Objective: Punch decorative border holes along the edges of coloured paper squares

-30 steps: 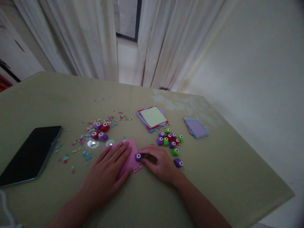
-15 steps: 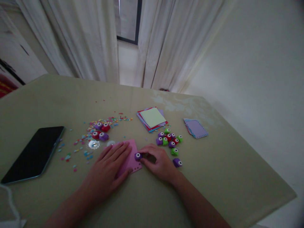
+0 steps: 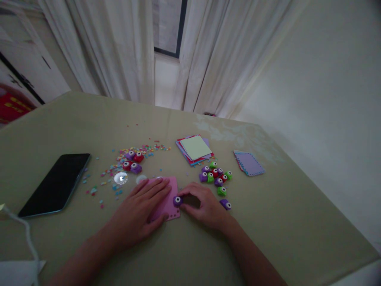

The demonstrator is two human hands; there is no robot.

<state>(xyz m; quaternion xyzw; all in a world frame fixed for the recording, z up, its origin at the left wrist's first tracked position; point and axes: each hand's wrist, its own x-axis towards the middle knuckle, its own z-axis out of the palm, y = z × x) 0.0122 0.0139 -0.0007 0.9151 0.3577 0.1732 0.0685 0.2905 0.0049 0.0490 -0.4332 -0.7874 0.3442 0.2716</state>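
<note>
Domestic room — a cloth-covered table (image 3: 268, 222) beside a window (image 3: 166, 28) hung with pale curtains (image 3: 119, 51), a phone (image 3: 56, 184) and craft paper (image 3: 195, 149) on it.

Purple punch (image 3: 177, 200) on flat pink paper's (image 3: 168, 198) edge

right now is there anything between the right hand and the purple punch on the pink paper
Nothing visible. The right hand has its fingers right against the purple punch, which sits on the right edge of the pink paper. The left hand lies flat on the paper, off to the side.

Black phone (image 3: 56, 184) — paper stack (image 3: 195, 149)
</note>
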